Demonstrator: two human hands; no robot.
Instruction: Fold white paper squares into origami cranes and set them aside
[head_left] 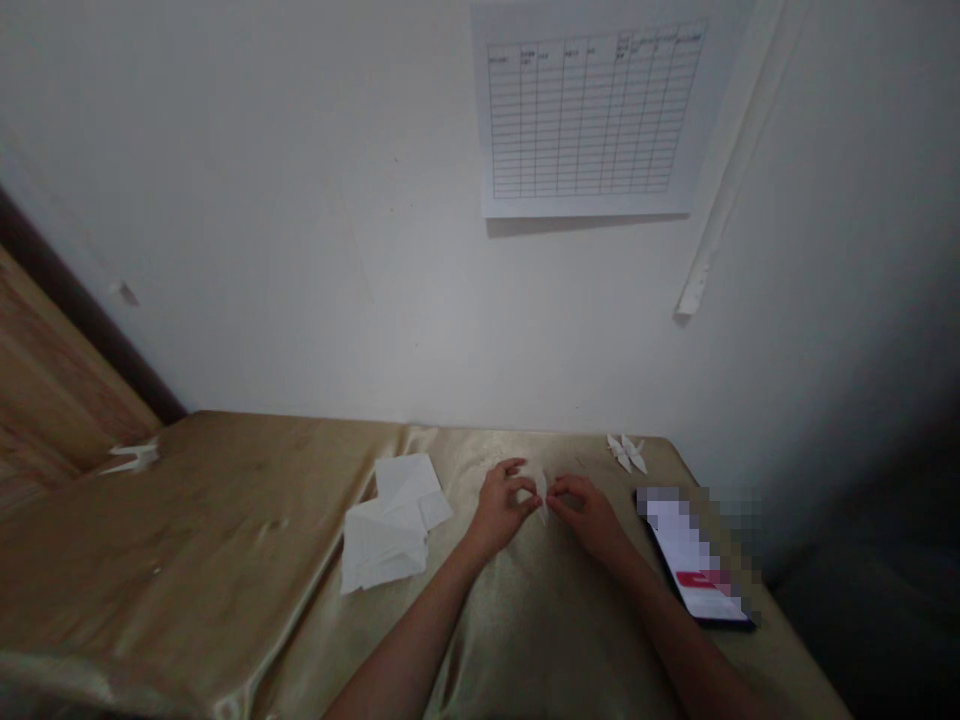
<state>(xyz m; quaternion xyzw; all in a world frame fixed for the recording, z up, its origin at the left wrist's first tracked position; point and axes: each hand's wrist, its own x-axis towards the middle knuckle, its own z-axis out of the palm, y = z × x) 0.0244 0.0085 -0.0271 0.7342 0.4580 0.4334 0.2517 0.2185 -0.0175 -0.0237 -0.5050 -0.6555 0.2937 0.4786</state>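
Observation:
Between my two hands, over the gold tablecloth (547, 620), is a small folded piece of white paper (544, 500), narrow and upright. My left hand (506, 503) pinches its left side between thumb and forefinger, the other fingers curled loosely above. From the other side my right hand (587, 510) pinches it the same way, fingertips close to those of the left. The fine shape of the folds is too small and blurred to make out.
Left of my arms lies a loose pile of white paper sheets (386, 540). Folded white paper figures (626, 453) rest at the back right. A phone (697, 560), screen lit, lies by my right forearm. A printed table sheet (589, 120) hangs on the wall behind.

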